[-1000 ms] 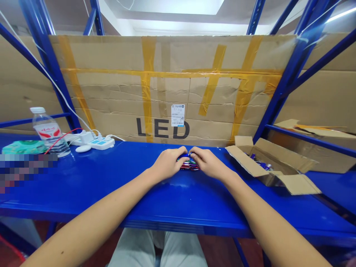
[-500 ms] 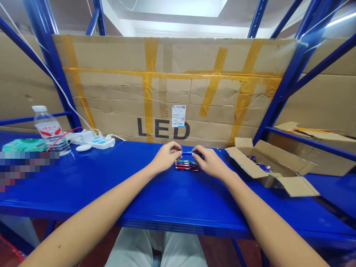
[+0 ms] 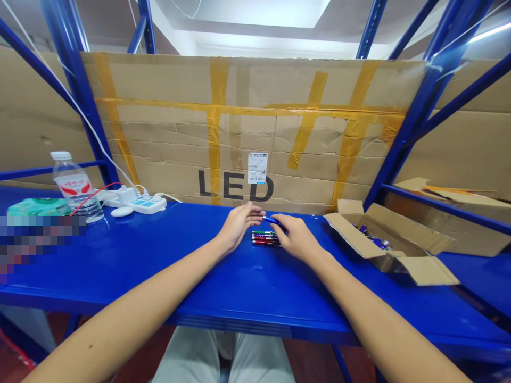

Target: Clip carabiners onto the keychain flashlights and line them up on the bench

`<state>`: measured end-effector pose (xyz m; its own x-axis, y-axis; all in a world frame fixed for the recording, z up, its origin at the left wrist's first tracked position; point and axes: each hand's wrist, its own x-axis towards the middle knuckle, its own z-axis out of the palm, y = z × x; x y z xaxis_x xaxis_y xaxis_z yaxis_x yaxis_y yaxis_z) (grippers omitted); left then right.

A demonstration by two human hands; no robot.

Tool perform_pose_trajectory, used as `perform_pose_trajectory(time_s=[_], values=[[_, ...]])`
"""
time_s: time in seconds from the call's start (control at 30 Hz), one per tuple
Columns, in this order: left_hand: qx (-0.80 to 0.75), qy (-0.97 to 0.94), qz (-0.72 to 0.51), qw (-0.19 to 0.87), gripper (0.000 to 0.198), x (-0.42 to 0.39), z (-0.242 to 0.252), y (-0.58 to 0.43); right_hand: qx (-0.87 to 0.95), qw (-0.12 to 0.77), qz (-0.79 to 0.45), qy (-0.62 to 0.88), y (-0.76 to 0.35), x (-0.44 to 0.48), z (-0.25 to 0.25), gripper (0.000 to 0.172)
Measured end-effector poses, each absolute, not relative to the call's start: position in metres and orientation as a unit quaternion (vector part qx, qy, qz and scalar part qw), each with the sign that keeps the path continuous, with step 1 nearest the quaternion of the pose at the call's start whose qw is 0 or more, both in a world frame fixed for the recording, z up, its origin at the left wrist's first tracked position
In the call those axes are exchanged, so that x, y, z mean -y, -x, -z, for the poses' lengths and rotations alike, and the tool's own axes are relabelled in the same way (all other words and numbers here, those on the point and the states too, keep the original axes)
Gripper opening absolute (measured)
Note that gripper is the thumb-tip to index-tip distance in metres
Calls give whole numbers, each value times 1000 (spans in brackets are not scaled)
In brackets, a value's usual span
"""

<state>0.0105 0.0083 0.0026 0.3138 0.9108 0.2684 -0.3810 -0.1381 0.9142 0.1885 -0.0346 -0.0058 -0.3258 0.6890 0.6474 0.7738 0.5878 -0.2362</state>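
A slim, shiny blue pen-shaped tube (image 3: 270, 219) is held between the thumb and fingers of my right hand (image 3: 296, 234), its near-left end pointing toward my other hand. My left hand (image 3: 238, 223) is open, fingers stretched out and thumb apart, with the fingertips right at the tube's free end; whether they touch it I cannot tell. Just below, several similar metallic tubes (image 3: 261, 239), green and red with silvery ends, lie side by side on the blue table (image 3: 255, 287). My right hand covers their right ends.
An opened cardboard box (image 3: 393, 234) with small purple-blue items stands at the right. To the left are a water bottle (image 3: 77, 186), a green packet (image 3: 38, 208) and a white power strip (image 3: 147, 204) with cords. A large cardboard panel (image 3: 175, 143) closes off the back.
My left hand has let go of the blue tube and its fingers have straightened. My right hand keeps the tube, now tilted, and has come slightly lower over the row of tubes.
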Motion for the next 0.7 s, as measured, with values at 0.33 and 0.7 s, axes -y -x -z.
perform_pose_trajectory(time_s=[0.33, 0.7], values=[[-207, -463, -501, 702, 58, -13, -3, -4, 820, 351, 49, 450, -187, 37, 6, 25], [-219, -484, -494, 688, 54, -9, -2, -7, 842, 325, 49, 427, -188, 38, 4, 22]])
